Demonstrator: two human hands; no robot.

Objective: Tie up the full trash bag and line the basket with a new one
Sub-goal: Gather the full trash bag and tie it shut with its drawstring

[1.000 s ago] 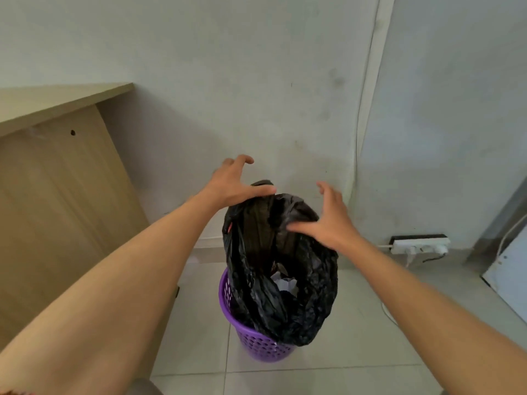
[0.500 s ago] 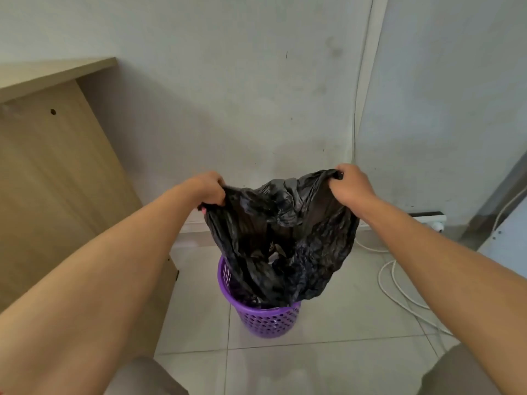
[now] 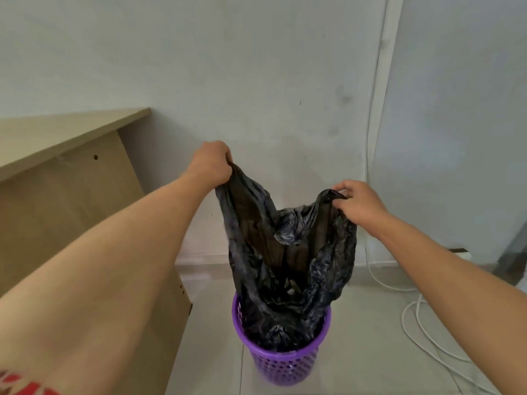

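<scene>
The left hand [image 3: 211,164] and right hand [image 3: 360,201] each clench one handle of the thin black plastic trash bag [image 3: 288,260], half lifted from the round purple perforated basket [image 3: 281,363]. Uneven pulling could tear it or tip the basket; the contents seem light.

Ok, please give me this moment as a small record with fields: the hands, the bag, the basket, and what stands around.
left hand: grips one gathered handle of the black trash bag, raised high
right hand: grips the other handle, lower
bag mouth: open, not yet tied
bag bottom: inside the purple basket
bag contents: pale scraps, too small to identify
basket: upright on the tiled floor
left of basket: wooden desk
right of basket: white cable on the floor
</scene>
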